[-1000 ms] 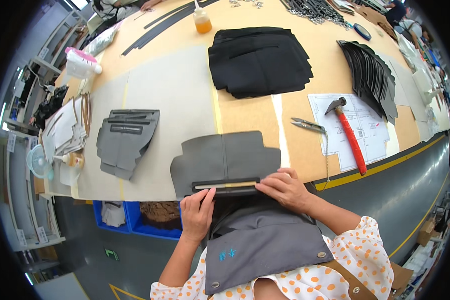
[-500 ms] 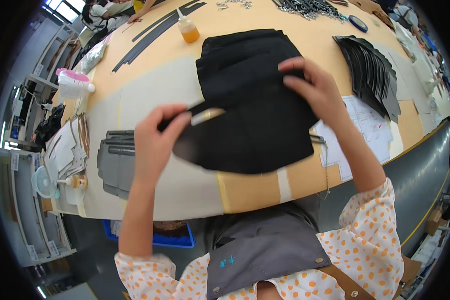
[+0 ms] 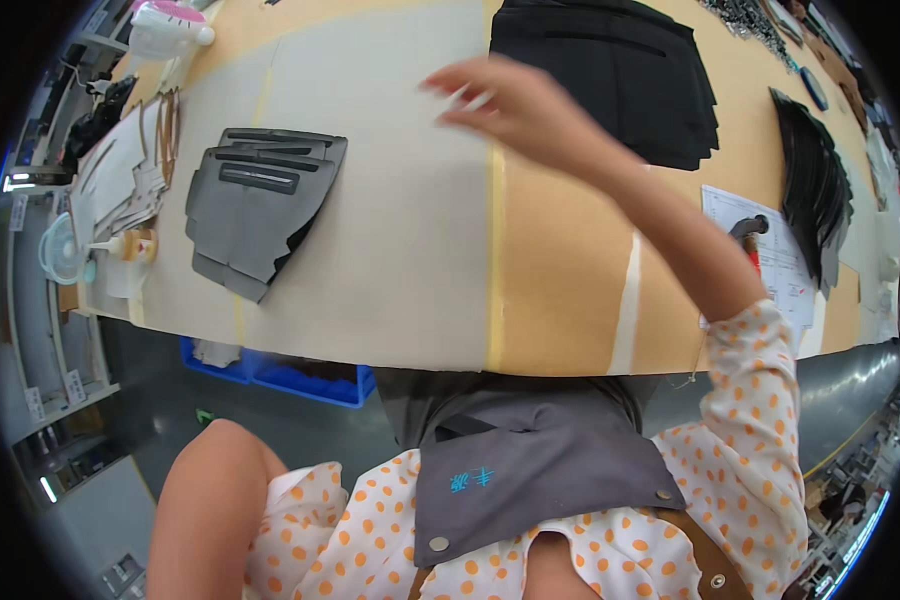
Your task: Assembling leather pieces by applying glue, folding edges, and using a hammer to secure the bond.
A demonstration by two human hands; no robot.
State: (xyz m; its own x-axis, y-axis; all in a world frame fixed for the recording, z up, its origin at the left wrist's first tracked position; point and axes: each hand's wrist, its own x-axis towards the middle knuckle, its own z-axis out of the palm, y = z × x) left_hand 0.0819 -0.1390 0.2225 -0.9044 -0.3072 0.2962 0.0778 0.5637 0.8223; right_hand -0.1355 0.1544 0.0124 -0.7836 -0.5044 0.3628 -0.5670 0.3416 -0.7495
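My right hand (image 3: 505, 108) is stretched across the table, blurred by motion, with thumb and fingers a little apart and nothing visible in them. It hovers just left of a stack of black panels (image 3: 610, 90), whose top piece has a long narrow slot. My left arm is bent at the lower left, and its hand is out of view. Grey slotted panels (image 3: 255, 205) lie in an overlapping pile on the left part of the table.
At the right, a dark-headed tool with a red handle (image 3: 752, 245) rests on a printed drawing (image 3: 785, 285), beside fanned black pieces (image 3: 812, 185). Paper patterns (image 3: 120, 185) and a glue bottle (image 3: 135, 245) sit at the left edge. Blue bins (image 3: 315, 383) stand below the table.
The black panel that both hands held is out of them, and the black stack is uncovered. My left hand has left the view. My right hand has moved left; the view has shifted.
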